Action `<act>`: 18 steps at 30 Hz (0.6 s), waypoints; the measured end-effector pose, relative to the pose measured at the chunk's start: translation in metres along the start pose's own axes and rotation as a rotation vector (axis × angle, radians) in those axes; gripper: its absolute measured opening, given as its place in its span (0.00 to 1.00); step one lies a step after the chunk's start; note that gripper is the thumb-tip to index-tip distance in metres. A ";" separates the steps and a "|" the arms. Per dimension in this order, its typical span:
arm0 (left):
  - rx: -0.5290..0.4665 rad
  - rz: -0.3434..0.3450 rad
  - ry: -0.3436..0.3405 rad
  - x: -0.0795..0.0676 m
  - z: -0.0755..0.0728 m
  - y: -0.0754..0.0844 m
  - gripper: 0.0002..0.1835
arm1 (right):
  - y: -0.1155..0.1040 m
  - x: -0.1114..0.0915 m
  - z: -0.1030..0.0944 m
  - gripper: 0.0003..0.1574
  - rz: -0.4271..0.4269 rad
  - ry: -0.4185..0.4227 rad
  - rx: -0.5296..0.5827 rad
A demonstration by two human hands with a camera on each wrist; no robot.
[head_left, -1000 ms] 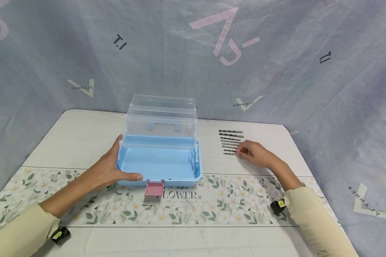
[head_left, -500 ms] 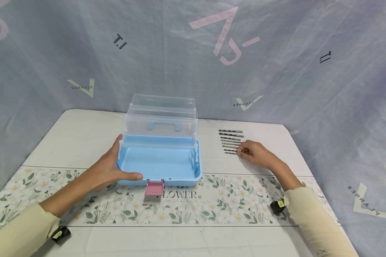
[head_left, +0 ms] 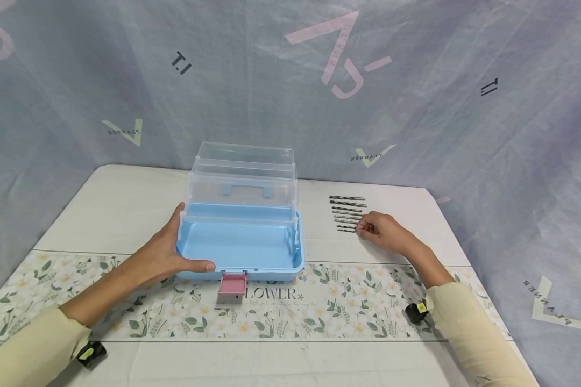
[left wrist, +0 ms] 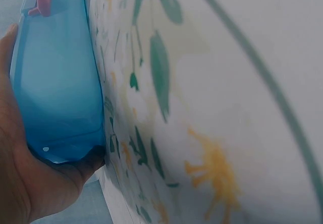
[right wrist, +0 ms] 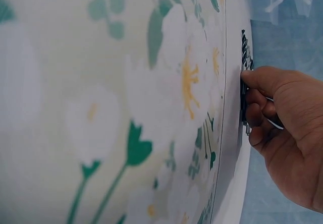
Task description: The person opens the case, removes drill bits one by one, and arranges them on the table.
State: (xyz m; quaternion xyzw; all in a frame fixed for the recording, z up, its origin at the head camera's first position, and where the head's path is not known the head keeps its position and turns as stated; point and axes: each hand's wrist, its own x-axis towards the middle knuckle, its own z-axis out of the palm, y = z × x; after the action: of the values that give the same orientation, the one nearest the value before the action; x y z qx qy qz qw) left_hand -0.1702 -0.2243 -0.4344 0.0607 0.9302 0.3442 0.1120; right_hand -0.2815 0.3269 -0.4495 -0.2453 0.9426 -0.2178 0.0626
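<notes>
A light blue plastic storage box (head_left: pixel 266 274) stands on the table with its clear lid (head_left: pixel 247 166) raised at the back. My left hand (head_left: pixel 162 255) grips the box's left end, the thumb along the front rim; in the left wrist view the fingers curl round the end wall (left wrist: pixel 58 93). A pink latch (head_left: pixel 232 285) hangs down at the front. To the right, several metal drill bits (head_left: pixel 348 203) lie side by side in a column. My right hand (head_left: pixel 384 232) pinches the right end of the nearest drill bit (head_left: pixel 346 230), whose tip shows left of the fingers.
A white tablecloth (head_left: pixel 271 361) with a printed floral band (head_left: pixel 358 301) covers the table. Behind it and at both sides hangs a grey patterned curtain (head_left: pixel 252 97). Black wrist cameras (head_left: pixel 91 354) sit near both sleeves.
The nearest drill bit has shifted very slightly back toward the others, with my right fingers at its end. My left hand and the box stay in place.
</notes>
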 end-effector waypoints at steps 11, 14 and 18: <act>0.011 -0.004 -0.002 0.000 -0.001 0.001 0.91 | -0.002 -0.002 0.000 0.03 0.000 0.009 0.007; 0.014 0.002 0.005 0.001 -0.002 0.000 0.92 | -0.002 -0.002 -0.001 0.03 -0.013 0.016 0.009; 0.011 0.008 0.010 0.001 -0.003 -0.002 0.90 | -0.003 -0.003 -0.004 0.03 -0.009 0.027 -0.005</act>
State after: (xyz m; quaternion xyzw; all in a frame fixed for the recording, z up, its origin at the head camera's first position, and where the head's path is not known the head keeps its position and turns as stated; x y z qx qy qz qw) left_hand -0.1717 -0.2274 -0.4336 0.0632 0.9324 0.3398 0.1058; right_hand -0.2784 0.3277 -0.4444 -0.2468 0.9428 -0.2190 0.0481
